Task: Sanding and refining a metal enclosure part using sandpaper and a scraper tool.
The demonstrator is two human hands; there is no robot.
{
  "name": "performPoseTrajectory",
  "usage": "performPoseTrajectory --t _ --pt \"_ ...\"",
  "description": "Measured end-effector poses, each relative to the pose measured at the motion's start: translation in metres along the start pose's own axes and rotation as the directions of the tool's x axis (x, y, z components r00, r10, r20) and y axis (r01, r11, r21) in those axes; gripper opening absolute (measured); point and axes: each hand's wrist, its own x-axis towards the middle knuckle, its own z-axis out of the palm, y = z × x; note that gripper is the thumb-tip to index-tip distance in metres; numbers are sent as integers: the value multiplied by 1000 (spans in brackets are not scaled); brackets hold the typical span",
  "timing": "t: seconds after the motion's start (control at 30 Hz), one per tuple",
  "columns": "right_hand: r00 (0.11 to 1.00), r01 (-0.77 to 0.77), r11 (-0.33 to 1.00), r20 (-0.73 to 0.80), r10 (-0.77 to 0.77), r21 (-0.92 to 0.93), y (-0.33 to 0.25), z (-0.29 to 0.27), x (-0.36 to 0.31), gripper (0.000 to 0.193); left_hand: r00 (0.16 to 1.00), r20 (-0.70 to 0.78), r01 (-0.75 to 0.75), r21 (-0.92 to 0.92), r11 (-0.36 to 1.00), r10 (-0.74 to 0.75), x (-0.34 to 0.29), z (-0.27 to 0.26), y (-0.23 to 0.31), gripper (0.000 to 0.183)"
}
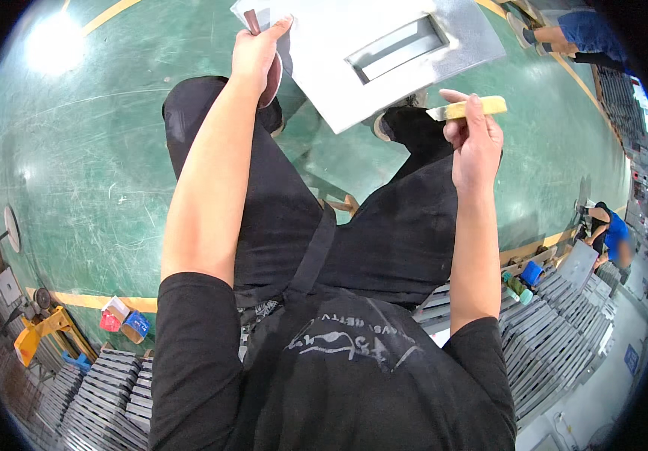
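A large flat grey-and-white panel [324,83] with a rectangular cut-out lies in front of me, beyond my knees. My left hand [254,56] is closed round a reddish-brown, rounded thing [273,79] at the panel's left edge. A brown handle-like end [252,22] sticks up by the thumb; the palm hides how the two are joined. Right of the panel's near edge, my right hand [474,135] grips a putty knife [489,106] by its yellow handle. Its short pale blade points left toward the panel, apart from it.
Stacked grey panels [557,331] stand behind me at right, with more stacks [106,391] at left. A yellow lifting truck [45,331] and a blue can [136,326] sit lower left. One person [616,237] bends at far right; another's legs [553,36] show upper right.
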Motion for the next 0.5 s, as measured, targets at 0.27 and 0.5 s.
performPoseTrajectory --t 0.27,0.5 --pt "992 123 963 69 -110 -241 14 6 30 21 999 -29 -19 19 1000 20 2 -1 1 69" --pt "983 -163 883 -7 185 440 53 16 16 12 995 -50 -84 -51 995 81 -5 3 1 59"
